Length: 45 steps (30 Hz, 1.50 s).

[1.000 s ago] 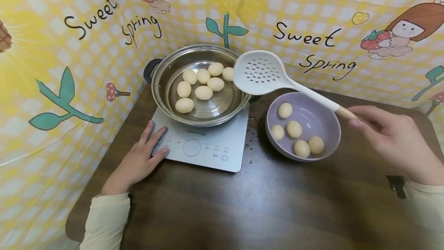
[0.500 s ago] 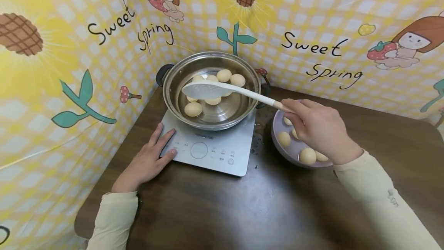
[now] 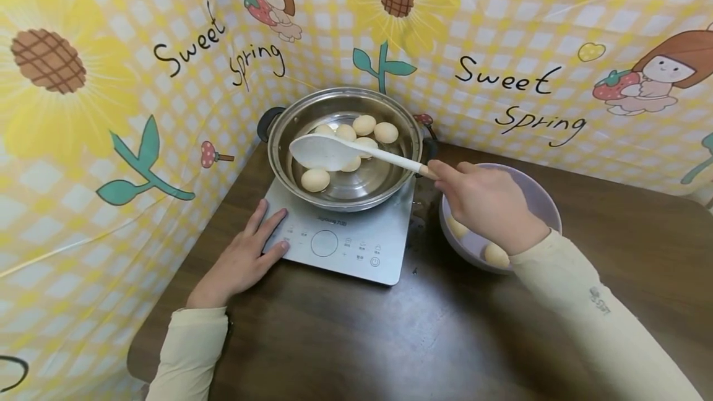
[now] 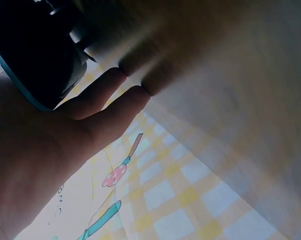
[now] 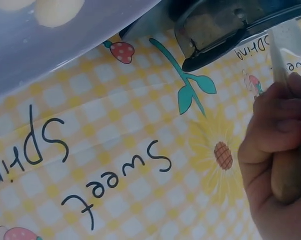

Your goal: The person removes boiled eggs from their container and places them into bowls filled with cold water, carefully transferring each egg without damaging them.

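Note:
My right hand (image 3: 490,206) grips the wooden handle of a white slotted spoon (image 3: 323,152). Its bowl-shaped head is over the inside of a steel pot (image 3: 280,169), overlapping several pale eggs. One egg (image 3: 315,180) shows just in front of the head. The right wrist view shows my fingers curled round the handle (image 5: 290,177). My left hand (image 3: 239,262) rests with spread fingers on the left front corner of a silver induction cooktop (image 3: 359,268), under the pot. Below my right hand stands a purple bowl (image 3: 548,209) with eggs, partly hidden by that hand.
Everything stands on a dark wooden table (image 3: 334,339). Water drops (image 3: 414,271) lie between cooktop and bowl. A yellow checked cloth (image 3: 323,30) with sunflowers hangs close behind the pot and along the left side. The pot has a black handle (image 3: 269,124) at its left.
My right hand has swung left from beyond the bowl, bringing the slotted spoon over the pot, where its head has tipped down. My left hand stays on the cooktop; the view has shifted slightly.

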Each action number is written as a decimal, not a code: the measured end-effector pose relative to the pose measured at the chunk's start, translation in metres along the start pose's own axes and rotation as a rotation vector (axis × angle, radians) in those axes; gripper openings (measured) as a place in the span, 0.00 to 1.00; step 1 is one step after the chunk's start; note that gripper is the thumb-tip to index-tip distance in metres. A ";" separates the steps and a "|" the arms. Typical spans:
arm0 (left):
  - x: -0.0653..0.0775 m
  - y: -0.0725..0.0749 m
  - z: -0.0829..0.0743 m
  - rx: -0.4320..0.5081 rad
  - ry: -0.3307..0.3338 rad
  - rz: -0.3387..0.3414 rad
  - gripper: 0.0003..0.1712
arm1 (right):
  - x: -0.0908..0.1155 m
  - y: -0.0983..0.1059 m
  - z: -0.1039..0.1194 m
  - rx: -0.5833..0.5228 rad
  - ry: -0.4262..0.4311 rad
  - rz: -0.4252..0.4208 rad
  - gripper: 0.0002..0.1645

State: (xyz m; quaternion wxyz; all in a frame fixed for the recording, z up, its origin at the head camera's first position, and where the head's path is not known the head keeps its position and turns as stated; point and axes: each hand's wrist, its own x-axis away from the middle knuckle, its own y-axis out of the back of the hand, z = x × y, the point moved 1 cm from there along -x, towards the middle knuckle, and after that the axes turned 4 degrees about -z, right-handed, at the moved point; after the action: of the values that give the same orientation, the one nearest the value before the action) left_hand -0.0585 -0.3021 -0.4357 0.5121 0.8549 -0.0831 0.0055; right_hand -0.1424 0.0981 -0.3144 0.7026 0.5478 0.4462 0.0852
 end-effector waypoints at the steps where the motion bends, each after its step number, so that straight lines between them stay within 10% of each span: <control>1: 0.000 -0.001 0.000 0.002 0.001 0.002 0.38 | 0.000 -0.001 0.001 -0.005 -0.017 0.036 0.18; 9: 0.000 -0.003 0.002 0.015 0.005 -0.001 0.38 | -0.003 -0.005 0.007 -0.063 -0.098 0.287 0.20; 30: 0.001 -0.001 0.002 0.022 0.014 -0.005 0.38 | -0.020 0.015 -0.002 -0.163 -0.025 0.480 0.11; 45: 0.001 0.000 0.001 0.020 0.001 -0.012 0.38 | -0.033 0.040 -0.019 -0.550 -0.452 0.874 0.16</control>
State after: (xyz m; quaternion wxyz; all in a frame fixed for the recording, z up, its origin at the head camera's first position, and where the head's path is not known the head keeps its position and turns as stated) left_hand -0.0578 -0.3031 -0.4362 0.5036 0.8604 -0.0776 0.0035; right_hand -0.1607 0.1070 -0.2632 0.7972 0.4828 -0.0225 0.3618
